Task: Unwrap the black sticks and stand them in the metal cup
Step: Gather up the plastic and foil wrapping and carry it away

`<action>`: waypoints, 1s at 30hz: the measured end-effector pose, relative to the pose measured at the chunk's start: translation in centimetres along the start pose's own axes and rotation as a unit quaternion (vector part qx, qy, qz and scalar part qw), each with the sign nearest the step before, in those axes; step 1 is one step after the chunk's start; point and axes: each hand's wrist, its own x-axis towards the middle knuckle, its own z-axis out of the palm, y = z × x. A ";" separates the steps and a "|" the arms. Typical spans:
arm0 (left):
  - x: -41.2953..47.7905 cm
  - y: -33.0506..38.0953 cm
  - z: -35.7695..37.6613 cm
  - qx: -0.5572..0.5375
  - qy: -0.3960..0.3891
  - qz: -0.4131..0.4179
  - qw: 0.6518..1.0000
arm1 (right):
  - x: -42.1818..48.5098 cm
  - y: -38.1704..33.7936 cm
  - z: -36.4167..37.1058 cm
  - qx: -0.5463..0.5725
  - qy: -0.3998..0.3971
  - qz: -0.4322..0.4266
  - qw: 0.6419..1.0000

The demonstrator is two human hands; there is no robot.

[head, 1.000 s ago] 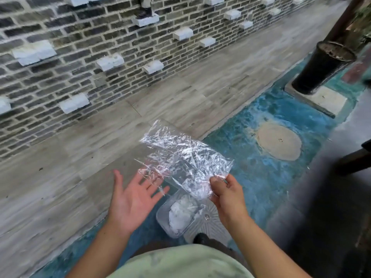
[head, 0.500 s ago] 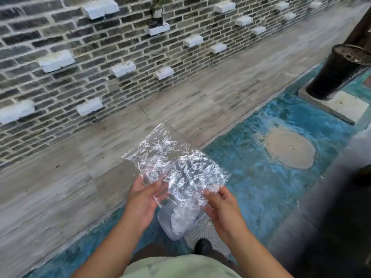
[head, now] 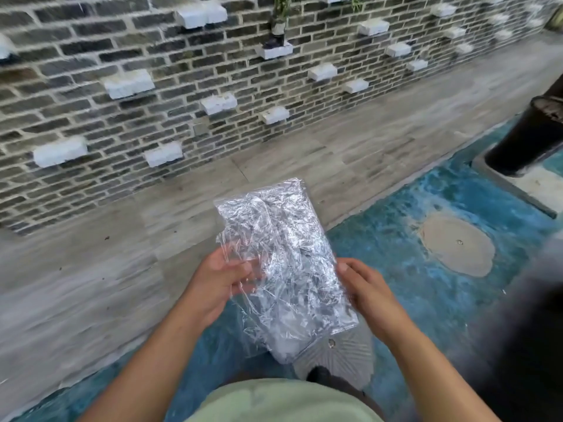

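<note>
A crinkled clear plastic wrapper (head: 283, 254) is stretched flat in front of me, long side pointing away. My left hand (head: 216, 278) pinches its left edge, fingers partly under the film. My right hand (head: 365, 290) grips the right edge. Below the wrapper a clear plastic container (head: 283, 348) with something white in it shows through the film. No black sticks and no metal cup are in view.
A grey brick wall (head: 213, 71) with white jutting blocks runs along the left. Grey paving (head: 350, 147) borders a blue painted floor (head: 411, 284) with a round tan cover (head: 457, 248). A black bin (head: 527, 138) stands at right. A ribbed drain grate (head: 344, 360) lies near my feet.
My left hand went from open beside the wrapper to gripping its left edge. Both hands have turned and flattened the wrapper, and the view has tilted up toward the wall.
</note>
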 end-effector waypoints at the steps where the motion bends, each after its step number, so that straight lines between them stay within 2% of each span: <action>1: 0.2 0.0 -0.5 0.003 0.001 -0.002 1.000 | 0.0 0.0 0.3 -0.006 -0.011 -0.003 1.000; 4: 0.5 0.1 -1.1 0.032 -0.012 -0.005 0.999 | -0.2 0.6 1.1 -0.001 -0.030 -0.015 0.999; 7: 1.0 -0.7 -0.9 0.027 -0.014 -0.022 0.999 | 0.0 2.4 1.3 0.025 0.005 0.000 1.000; 11: 2.3 -3.8 -0.3 -0.024 0.009 -0.086 0.996 | 0.7 5.3 1.6 0.043 0.072 0.035 0.996; 14: 2.8 -8.0 -0.5 0.002 0.031 -0.163 0.986 | 1.8 8.7 1.3 0.049 0.116 0.079 0.989; 17: 3.8 -12.3 -1.0 0.059 0.021 -0.219 0.974 | 3.6 12.7 0.5 0.055 0.141 0.112 0.982; 23: 8.1 -21.6 -1.5 0.140 0.055 -0.289 0.945 | 7.5 22.4 0.2 -0.002 0.133 0.199 0.971; 30: 13.9 -34.5 -2.6 0.141 0.089 -0.368 0.915 | 12.7 34.8 -0.1 -0.041 0.144 0.304 0.941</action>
